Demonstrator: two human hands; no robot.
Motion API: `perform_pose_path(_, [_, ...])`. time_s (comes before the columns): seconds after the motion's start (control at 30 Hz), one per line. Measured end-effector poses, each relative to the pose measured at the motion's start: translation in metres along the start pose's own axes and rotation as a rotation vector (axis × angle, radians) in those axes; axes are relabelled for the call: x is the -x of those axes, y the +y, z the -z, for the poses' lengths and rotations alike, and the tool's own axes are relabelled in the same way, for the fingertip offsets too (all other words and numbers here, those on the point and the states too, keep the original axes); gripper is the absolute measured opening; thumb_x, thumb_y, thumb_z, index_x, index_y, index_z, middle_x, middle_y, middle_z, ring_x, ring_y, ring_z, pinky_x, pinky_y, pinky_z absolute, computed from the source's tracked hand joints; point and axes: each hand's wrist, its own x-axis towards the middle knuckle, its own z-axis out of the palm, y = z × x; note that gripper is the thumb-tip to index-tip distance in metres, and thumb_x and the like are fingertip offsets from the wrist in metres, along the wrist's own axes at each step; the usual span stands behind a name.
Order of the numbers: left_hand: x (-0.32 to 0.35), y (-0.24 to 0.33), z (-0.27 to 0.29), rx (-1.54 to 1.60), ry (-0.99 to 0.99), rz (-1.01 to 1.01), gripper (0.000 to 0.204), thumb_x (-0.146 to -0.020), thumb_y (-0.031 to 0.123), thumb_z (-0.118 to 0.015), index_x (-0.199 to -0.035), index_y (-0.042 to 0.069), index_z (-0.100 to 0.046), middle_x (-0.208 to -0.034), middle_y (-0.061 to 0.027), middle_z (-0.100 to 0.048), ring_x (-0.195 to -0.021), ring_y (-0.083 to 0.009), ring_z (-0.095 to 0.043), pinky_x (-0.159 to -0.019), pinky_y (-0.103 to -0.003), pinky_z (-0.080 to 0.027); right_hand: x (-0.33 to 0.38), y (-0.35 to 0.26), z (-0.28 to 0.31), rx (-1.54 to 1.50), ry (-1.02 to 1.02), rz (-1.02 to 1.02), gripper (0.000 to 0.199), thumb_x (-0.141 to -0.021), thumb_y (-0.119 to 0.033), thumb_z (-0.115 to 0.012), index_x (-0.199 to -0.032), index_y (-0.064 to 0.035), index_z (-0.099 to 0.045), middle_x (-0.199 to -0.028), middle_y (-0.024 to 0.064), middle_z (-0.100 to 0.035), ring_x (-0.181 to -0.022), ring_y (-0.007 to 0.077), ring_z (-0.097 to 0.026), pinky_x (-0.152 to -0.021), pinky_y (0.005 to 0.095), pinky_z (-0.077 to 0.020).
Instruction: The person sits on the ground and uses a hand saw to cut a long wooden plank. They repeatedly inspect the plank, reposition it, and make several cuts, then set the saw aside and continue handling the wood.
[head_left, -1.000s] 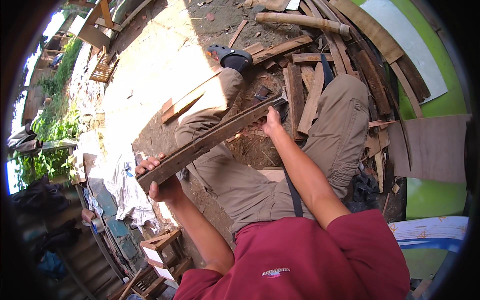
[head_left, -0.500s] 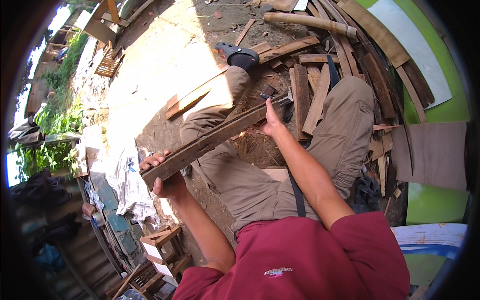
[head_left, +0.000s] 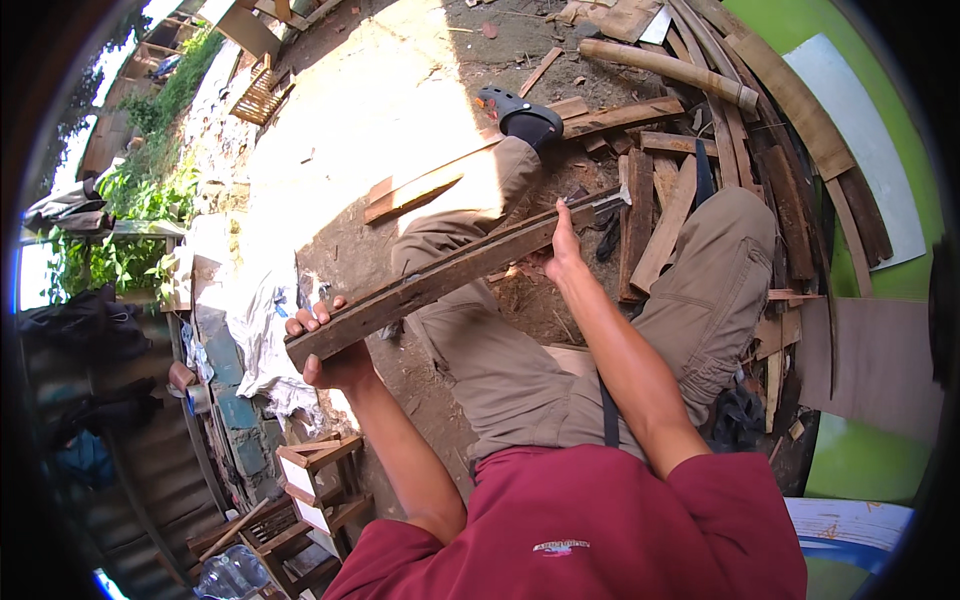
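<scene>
A dark, worn wooden plank (head_left: 430,284) slants across my lap, its far right end higher in the picture than its near left end. My left hand (head_left: 335,362) is closed round the left end, fingers over the far side and thumb on the near side. My right hand (head_left: 562,250) grips the plank close to its other end, with the thumb on the upper edge. A narrow grey metal piece (head_left: 614,198) sticks out past that end; whether it is fixed to the plank, I cannot tell.
Scrap boards (head_left: 668,225) lie piled ahead to the right, with a bamboo pole (head_left: 670,72) beyond. Boards (head_left: 415,195) rest by my left leg. A white cloth (head_left: 262,335) hangs at left, above a small wooden frame (head_left: 325,490). Green panels (head_left: 865,455) stand at right.
The view has swung, so the surroundings sit farther right. Both hands keep hold of the plank, which has tilted slightly; more of the metal piece shows at its far end.
</scene>
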Motion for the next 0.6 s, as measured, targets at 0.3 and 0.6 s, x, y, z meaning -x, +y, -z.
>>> perform_pose_path(0.3, [0.023, -0.024, 0.024, 0.166, 0.154, 0.04, 0.04, -0.068, 0.022, -0.068, -0.105, 0.016, -0.056, -0.097, -0.0021, -0.059, -0.101, -0.02, -0.058, -0.105, -0.049, -0.039, 0.01, -0.037, 0.005, -0.329, -0.051, 0.179, 0.08, -0.08, -0.071, -0.064, -0.129, -0.0112, -0.043, -0.102, 0.0107, -0.058, -0.094, 0.0297, -0.065, -0.087, 0.0465, -0.0532])
perform_pose_path(0.6, [0.028, -0.082, 0.012, 0.371, 0.23, 0.109, 0.046, -0.071, 0.026, -0.066, -0.115, 0.014, -0.063, -0.107, -0.0037, -0.065, -0.108, -0.0218, -0.061, -0.115, -0.05, -0.032, 0.053, -0.103, 0.006, -0.298, 0.022, 0.57, 0.056, -0.085, -0.052, -0.072, -0.119, -0.0104, -0.055, -0.093, 0.0052, -0.062, -0.077, 0.0227, -0.066, -0.069, 0.0379, -0.057])
